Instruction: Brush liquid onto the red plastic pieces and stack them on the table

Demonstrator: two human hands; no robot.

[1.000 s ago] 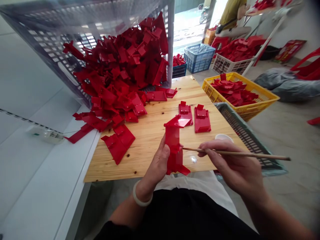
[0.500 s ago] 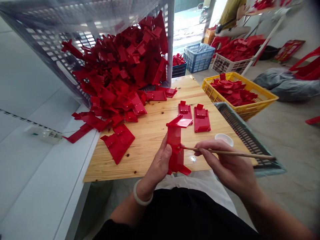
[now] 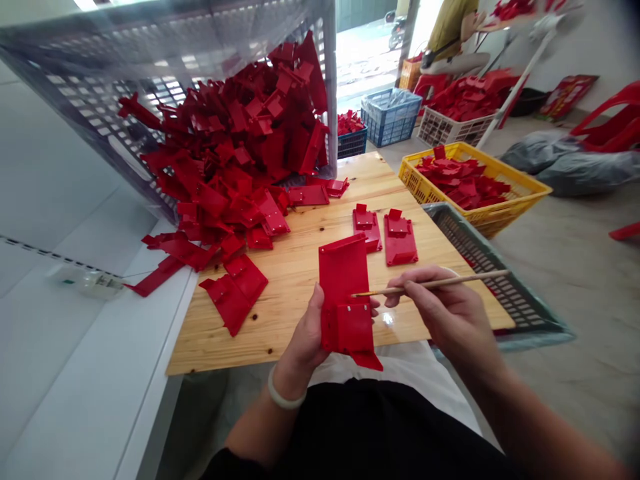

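My left hand (image 3: 309,335) grips a red plastic part (image 3: 345,270) by its sides, above the table's front edge. Its flat face is turned up, with a raised block, two small pale pins and a flap at the near end. Between the fingers of my right hand (image 3: 447,308) is a thin paintbrush (image 3: 440,283). The brush tip lies over the middle of the part, just beyond the pins; whether it touches cannot be made out. A white dish is almost wholly hidden behind my right hand.
Two red parts (image 3: 400,239) lie side by side on the wooden table (image 3: 320,267). A tipped crate (image 3: 327,93) spills a heap of red parts (image 3: 235,147) at the left. To the right stand a green-grey crate (image 3: 500,267) and a yellow crate (image 3: 525,195). A person (image 3: 453,33) sits far back.
My left hand has turned the red part so its broad face shows more fully. The brush has stayed over it, its handle now angled upward to the right. The view has shifted slightly.
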